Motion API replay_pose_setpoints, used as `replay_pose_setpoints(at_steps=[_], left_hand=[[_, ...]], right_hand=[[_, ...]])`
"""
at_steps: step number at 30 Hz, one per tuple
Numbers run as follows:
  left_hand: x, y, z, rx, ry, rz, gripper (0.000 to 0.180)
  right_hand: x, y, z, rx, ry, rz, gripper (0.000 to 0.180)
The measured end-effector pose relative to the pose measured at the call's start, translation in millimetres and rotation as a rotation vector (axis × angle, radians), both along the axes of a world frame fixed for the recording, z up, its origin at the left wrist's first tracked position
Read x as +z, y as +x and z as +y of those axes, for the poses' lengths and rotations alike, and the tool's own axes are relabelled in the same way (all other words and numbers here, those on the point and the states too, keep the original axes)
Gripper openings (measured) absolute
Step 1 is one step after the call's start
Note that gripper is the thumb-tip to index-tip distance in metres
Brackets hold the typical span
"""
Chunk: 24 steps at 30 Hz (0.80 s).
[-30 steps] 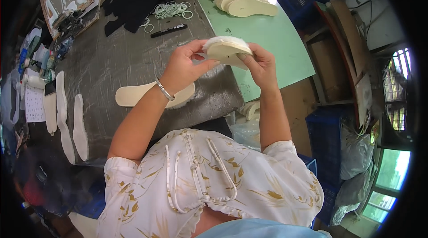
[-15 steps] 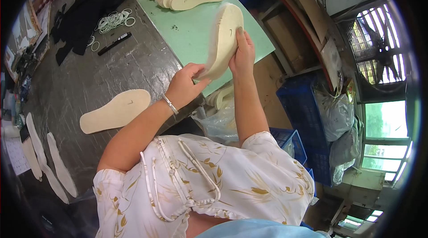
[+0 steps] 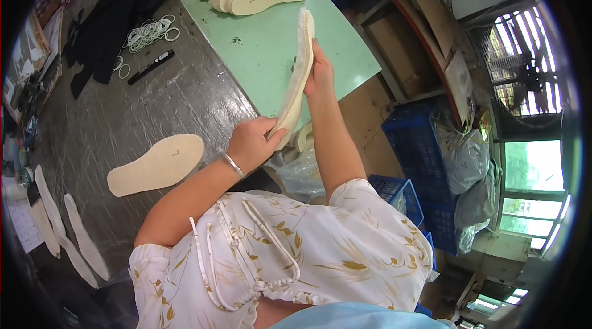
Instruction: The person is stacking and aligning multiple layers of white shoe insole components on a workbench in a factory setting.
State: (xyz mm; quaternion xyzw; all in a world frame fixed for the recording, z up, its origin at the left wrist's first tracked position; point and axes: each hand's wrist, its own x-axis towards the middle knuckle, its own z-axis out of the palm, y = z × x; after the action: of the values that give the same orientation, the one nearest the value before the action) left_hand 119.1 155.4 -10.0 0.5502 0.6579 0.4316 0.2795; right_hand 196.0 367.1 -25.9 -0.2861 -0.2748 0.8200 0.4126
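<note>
Grey surface (image 3: pixel 154 113), green mat upper centre. Insole stack (image 3: pixel 297 82) now raised on edge; left hand (image 3: pixel 250 143) and right hand (image 3: pixel 319 73) both closed on it, edges being aligned, likely.

Both hands hold a cream insole stack (image 3: pixel 298 76) on edge: left hand (image 3: pixel 250 142) at its six-o'clock end, right hand (image 3: pixel 319 73) at three o'clock.
</note>
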Motion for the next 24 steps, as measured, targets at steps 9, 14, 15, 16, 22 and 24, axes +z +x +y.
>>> replay_pose_setpoints(at_steps=[9, 14, 15, 16, 22, 24], left_hand=[[-14.5, -3.4, 9.7, 0.089, 0.096, -0.049, 0.018], [-27.5, -15.3, 12.7, 0.015, -0.086, -0.105, 0.025], [-27.2, -10.5, 7.2, 0.035, 0.04, -0.199, 0.029], [-26.4, -12.7, 1.2, 0.055, 0.043, -0.192, 0.029], [4.8, -48.2, -41.8, 0.121, 0.066, -0.158, 0.025], [4.5, -63.4, -66.5, 0.209, 0.036, -0.147, 0.025]], right_hand=[[-4.2, 0.0, -1.0, 0.118, 0.119, 0.045, 0.032], [-10.4, 21.0, -8.8, 0.286, 0.191, -0.191, 0.038], [-6.3, 25.3, 4.0, 0.303, 0.194, -0.183, 0.038], [-0.9, 28.8, 22.3, 0.382, 0.402, -0.378, 0.037], [50.5, -38.0, 101.1, 0.541, 1.334, -1.225, 0.029], [47.3, -73.0, 132.3, 0.66, 1.536, -1.357, 0.029]])
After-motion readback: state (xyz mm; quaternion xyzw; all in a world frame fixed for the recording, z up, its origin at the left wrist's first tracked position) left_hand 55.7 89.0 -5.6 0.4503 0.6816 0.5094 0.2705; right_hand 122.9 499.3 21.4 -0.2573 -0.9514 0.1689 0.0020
